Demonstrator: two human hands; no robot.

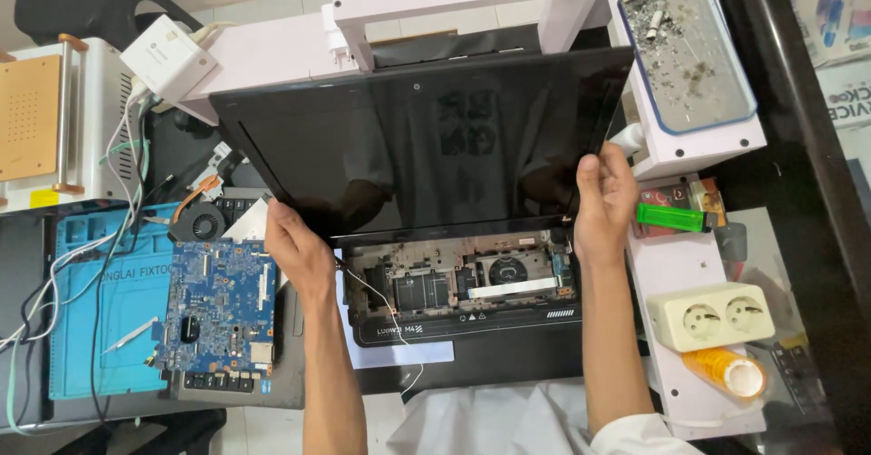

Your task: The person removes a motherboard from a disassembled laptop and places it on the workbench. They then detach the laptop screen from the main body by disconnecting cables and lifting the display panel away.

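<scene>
A large black laptop screen panel (pixel 426 137) is tilted up over the opened laptop base (pixel 472 292), whose inner parts and cables show. My left hand (pixel 299 246) grips the panel's lower left corner. My right hand (pixel 603 201) holds the panel's right edge near its lower corner. A thin white cable (pixel 381 301) runs from the left hinge area down across the base.
A blue circuit board (pixel 222 305) with a fan (pixel 195 224) lies on the left beside a blue work mat (pixel 109 328). A white shelf (pixel 689 264) on the right carries a green lighter (pixel 671 216), a double socket (pixel 712 314), an orange tape roll (pixel 730 371) and a tray of ash (pixel 689 51).
</scene>
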